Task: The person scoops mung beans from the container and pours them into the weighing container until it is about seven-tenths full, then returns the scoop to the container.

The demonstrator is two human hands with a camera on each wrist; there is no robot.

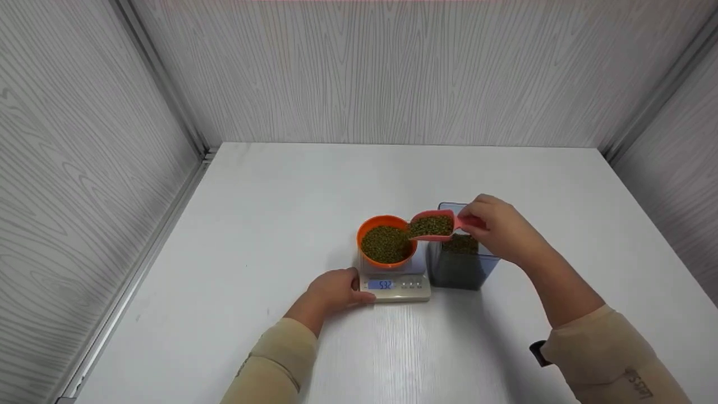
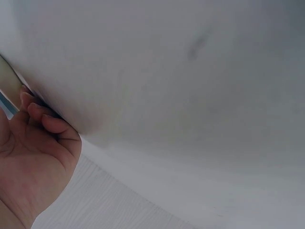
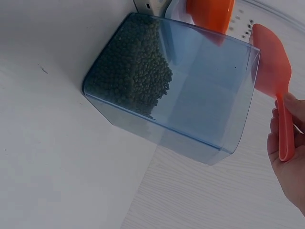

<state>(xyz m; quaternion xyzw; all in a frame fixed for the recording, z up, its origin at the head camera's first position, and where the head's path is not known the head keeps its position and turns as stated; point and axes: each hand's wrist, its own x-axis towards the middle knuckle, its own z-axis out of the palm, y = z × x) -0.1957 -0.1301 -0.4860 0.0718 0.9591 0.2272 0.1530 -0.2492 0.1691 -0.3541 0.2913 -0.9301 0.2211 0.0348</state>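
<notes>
My right hand (image 1: 507, 233) pinches the handle of a red scoop (image 3: 271, 62) heaped with green mung beans (image 1: 431, 225). The scoop's lip hangs over the right rim of an orange bowl (image 1: 387, 265), which holds more mung beans. In the right wrist view several loose beans (image 3: 248, 28) show between scoop and bowl. Under the bowl is a digital kitchen scale (image 1: 392, 294), its display (image 1: 381, 284) reading about 532. My left hand (image 1: 335, 289) grips the scale's left edge, thumb along its front; in the left wrist view its fingers (image 2: 55, 125) curl against the scale's side.
A clear bluish plastic container (image 3: 209, 90) partly filled with mung beans stands right beside the scale, below the scoop and right hand. The white table (image 1: 269, 202) meets pale wood-grain panels (image 1: 364, 73) at the back and sides.
</notes>
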